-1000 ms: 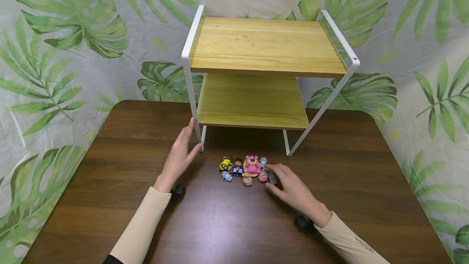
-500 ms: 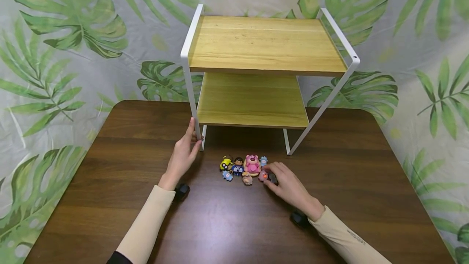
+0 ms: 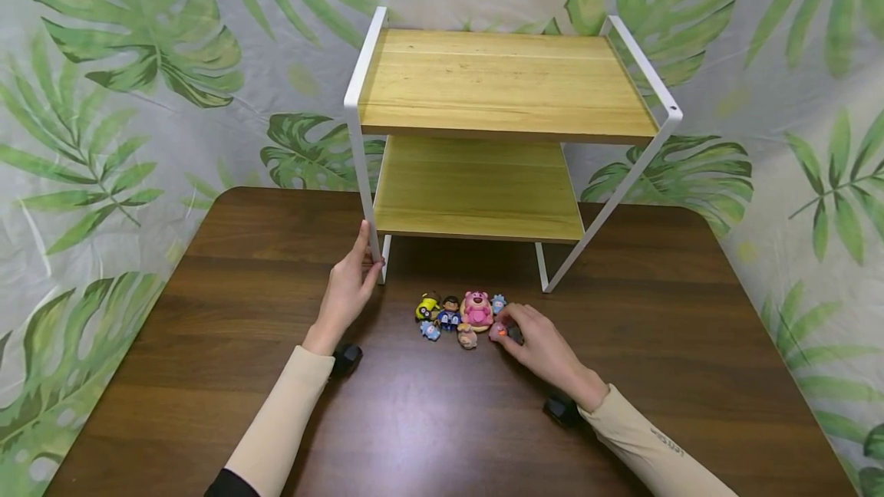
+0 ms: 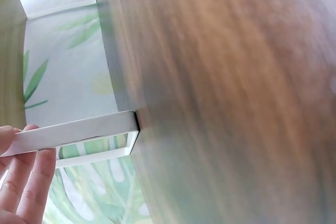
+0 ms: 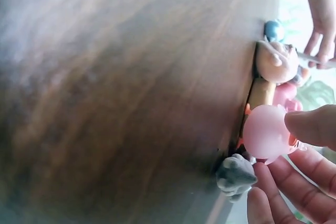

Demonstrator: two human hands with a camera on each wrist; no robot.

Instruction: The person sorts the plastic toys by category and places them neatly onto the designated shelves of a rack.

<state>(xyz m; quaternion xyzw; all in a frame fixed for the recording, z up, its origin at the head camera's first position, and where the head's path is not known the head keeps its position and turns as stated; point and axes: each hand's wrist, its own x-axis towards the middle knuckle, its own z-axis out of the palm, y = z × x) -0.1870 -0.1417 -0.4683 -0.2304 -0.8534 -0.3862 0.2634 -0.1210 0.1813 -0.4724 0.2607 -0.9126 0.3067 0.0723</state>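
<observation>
My left hand [image 3: 345,290] grips the front left leg [image 4: 79,131] of a two-tier shelf rack, thumb and fingers on either side of the white bar. My right hand [image 3: 549,347] pinches a small round pink figurine [image 5: 265,134] with orange feet; it is at table level. Beside it sits a grey figurine [image 5: 235,176], just below my fingers and partly hidden in the head view. Left of this hand stand a pink bear figurine [image 3: 476,311], a beige figurine [image 3: 467,338], a blue-clad figurine [image 3: 450,314], a yellow figurine [image 3: 427,305] and two light-blue ones [image 3: 430,330].
The rack has a wooden top board [image 3: 504,83] and a lower board [image 3: 476,186] in a white frame. It stands at the back of the dark wooden table [image 3: 442,428], before a leaf-patterned cloth [image 3: 138,60]. The figurines cluster in front of it.
My left fingers have closed around the rack's leg. The right thumb and fingers have come together on the pink figurine. The other figurines and the rack stay put.
</observation>
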